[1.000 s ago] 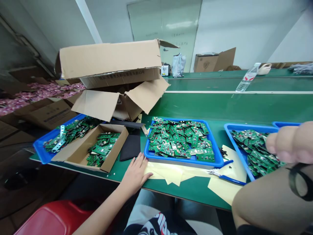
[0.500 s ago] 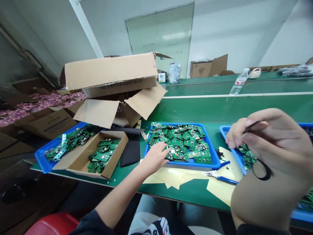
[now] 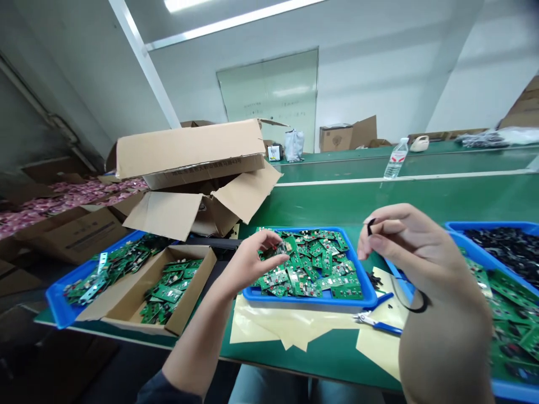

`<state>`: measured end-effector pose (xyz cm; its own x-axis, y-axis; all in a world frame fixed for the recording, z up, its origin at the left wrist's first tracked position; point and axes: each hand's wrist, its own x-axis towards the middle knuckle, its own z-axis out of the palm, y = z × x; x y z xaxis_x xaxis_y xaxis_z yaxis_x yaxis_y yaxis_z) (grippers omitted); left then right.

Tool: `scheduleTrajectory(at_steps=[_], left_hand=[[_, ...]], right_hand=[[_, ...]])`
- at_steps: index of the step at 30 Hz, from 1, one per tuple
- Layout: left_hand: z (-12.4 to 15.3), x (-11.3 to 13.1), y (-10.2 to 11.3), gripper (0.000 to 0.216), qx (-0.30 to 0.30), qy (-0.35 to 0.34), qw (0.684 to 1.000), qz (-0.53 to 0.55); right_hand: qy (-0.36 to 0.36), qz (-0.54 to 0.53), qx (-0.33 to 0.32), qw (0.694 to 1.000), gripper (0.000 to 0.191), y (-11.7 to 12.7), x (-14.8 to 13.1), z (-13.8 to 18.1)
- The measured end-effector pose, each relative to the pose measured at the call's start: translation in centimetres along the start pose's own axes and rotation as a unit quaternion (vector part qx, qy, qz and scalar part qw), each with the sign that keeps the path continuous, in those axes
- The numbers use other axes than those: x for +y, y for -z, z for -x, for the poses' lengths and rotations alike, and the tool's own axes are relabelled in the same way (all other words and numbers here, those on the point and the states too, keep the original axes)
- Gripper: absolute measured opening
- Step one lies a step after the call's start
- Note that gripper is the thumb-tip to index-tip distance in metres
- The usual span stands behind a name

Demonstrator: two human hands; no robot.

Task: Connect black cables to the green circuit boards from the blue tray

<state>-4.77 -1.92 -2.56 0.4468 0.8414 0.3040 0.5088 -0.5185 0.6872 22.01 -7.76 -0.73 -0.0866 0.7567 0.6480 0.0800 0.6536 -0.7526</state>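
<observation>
My left hand [image 3: 252, 259] is over the left part of the middle blue tray [image 3: 303, 303], its thumb and fingers closed on a green circuit board [image 3: 288, 246]. Loose green circuit boards [image 3: 311, 264] lie heaped in that tray. Raised to the right of the tray, my right hand [image 3: 404, 241] pinches a thin black strip [image 3: 370, 226] between thumb and fingers. A black loop [image 3: 418, 304] shows by the right wrist; whether it joins the strip I cannot tell.
Blue-handled cutters [image 3: 379, 324] lie on yellow paper [image 3: 261, 322] before the tray. At left are a cardboard box [image 3: 197, 297] of boards and another blue tray [image 3: 61, 303]. A tray of black parts [image 3: 505, 247] is at right. A water bottle [image 3: 396, 159] stands farther back.
My left hand has risen slightly from the heap and now has a circuit board in its fingers. My right hand has moved left, still pinching the black strip. The view has tilted up.
</observation>
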Motion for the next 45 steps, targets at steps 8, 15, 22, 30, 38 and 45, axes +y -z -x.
scheduleTrajectory(at_steps=[8, 15, 22, 30, 38, 45], left_hand=[[-3.1, 5.0, -1.7, 0.033, -0.054, 0.067, 0.774, 0.627], [-3.9, 4.6, -2.9, 0.032, -0.119, 0.098, 0.727, 0.669], [-4.0, 4.0, -4.0, 0.035, -0.034, 0.004, 0.78, 0.625], [-3.6, 3.9, -4.0, 0.03, 0.097, -0.154, 0.876, 0.447], [-3.3, 3.1, -3.0, 0.034, 0.124, -0.286, 0.916, 0.254], [-3.5, 2.7, -2.3, 0.037, 0.003, -0.181, 0.964, 0.195]], right_hand=[[0.019, 0.022, -0.044, 0.999, 0.011, -2.7, 1.1, 0.1], [0.072, 0.125, 0.023, 0.989, 0.017, -3.3, 0.9, 0.8], [0.019, 0.15, 0.092, 0.984, 0.02, -4.8, 1.5, 0.4], [0.002, 0.048, 0.154, 0.987, 0.026, -6.4, 2.5, -0.5], [-0.017, 0.001, 0.218, 0.976, 0.016, -6.0, 1.9, -1.2], [-0.023, 0.002, 0.223, 0.975, 0.018, -5.0, 2.8, -1.6]])
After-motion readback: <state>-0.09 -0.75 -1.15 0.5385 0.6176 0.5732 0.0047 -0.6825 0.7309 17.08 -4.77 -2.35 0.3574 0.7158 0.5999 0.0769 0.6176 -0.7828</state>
